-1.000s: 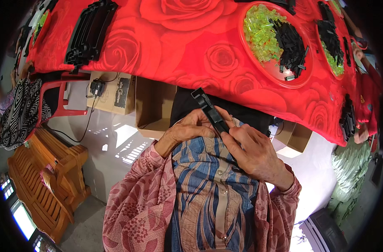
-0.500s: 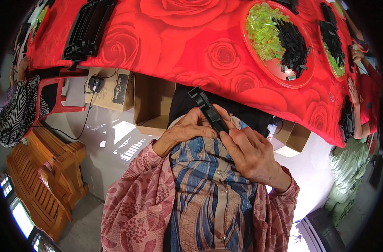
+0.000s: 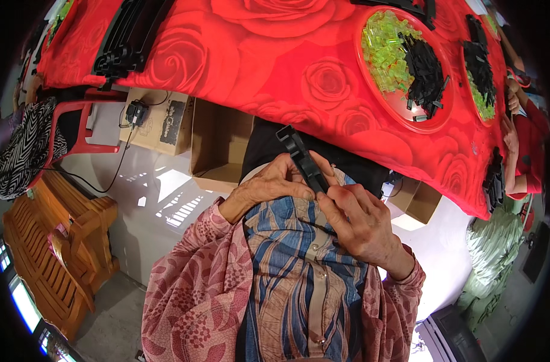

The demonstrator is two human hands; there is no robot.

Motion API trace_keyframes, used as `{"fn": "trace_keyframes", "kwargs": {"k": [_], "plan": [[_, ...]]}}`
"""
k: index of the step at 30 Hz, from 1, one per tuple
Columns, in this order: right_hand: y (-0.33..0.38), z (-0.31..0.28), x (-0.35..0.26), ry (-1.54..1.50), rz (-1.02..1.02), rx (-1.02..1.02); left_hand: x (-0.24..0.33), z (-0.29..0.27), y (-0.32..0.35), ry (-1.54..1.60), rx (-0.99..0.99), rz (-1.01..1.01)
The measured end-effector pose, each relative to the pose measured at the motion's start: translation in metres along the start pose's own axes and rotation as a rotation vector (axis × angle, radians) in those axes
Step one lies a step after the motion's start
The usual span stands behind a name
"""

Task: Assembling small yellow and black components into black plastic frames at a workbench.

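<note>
Both my hands hold one long black plastic part (image 3: 301, 158) over my lap, just short of the table's near edge. Its hooked far end points up and away from me. My left hand (image 3: 272, 186) is closed around its left side, the thumb lying along the near end. From the right, my right hand (image 3: 361, 222) grips the part, thumb and fingers pressed together by its near end. Whether a smaller piece sits between those fingertips is hidden.
A red tray (image 3: 402, 114) with yellow-green clear pieces (image 3: 386, 51) and small black pieces (image 3: 429, 78) stands on the rose-patterned red tablecloth (image 3: 257, 78). Long black parts (image 3: 127, 45) lie at the left. Cardboard boxes (image 3: 220, 145) are under the table. Another person's hand (image 3: 511, 136) is at the right.
The view has shifted slightly, so the table and tray appear a little displaced. My hands keep the same grip on the black part, which looks almost unmoved.
</note>
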State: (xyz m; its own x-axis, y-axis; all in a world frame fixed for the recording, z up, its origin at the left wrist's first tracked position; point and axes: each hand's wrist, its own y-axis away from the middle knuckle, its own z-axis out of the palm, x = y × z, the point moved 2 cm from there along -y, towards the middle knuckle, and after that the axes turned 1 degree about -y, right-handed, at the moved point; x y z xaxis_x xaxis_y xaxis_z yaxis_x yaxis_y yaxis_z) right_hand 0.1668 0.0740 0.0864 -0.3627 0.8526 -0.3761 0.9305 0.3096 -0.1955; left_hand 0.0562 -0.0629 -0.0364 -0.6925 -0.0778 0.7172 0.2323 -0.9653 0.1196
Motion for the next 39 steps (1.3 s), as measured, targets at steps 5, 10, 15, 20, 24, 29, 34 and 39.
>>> {"fn": "trace_keyframes", "kwargs": {"k": [5, 10, 15, 20, 24, 29, 34, 39], "plan": [[0.002, -0.003, -0.001, 0.003, -0.03, -0.024, -0.001, 0.001, -0.001, -0.056, -0.007, 0.002], [0.003, -0.006, -0.001, 0.076, -0.101, -0.019, 0.006, 0.006, 0.001, -0.083, -0.01, 0.029], [0.002, -0.005, 0.002, 0.096, -0.119, -0.067, 0.007, 0.006, 0.001, -0.166, -0.014, -0.008], [-0.001, -0.005, 0.006, 0.092, -0.154, -0.114, 0.0, 0.004, 0.002, -0.175, -0.021, 0.011], [-0.002, -0.004, 0.01, 0.013, -0.164, -0.126, 0.0, 0.006, 0.002, -0.196, -0.005, -0.007], [0.003, 0.0, 0.011, -0.009, -0.172, -0.073, 0.0, 0.006, 0.002, -0.217, 0.008, -0.016], [0.015, 0.007, 0.009, 0.138, -0.208, 0.117, 0.001, 0.006, 0.0, -0.183, -0.014, 0.011], [0.014, 0.004, 0.008, 0.094, -0.199, 0.135, 0.003, 0.003, 0.004, -0.189, -0.013, -0.045]]}}
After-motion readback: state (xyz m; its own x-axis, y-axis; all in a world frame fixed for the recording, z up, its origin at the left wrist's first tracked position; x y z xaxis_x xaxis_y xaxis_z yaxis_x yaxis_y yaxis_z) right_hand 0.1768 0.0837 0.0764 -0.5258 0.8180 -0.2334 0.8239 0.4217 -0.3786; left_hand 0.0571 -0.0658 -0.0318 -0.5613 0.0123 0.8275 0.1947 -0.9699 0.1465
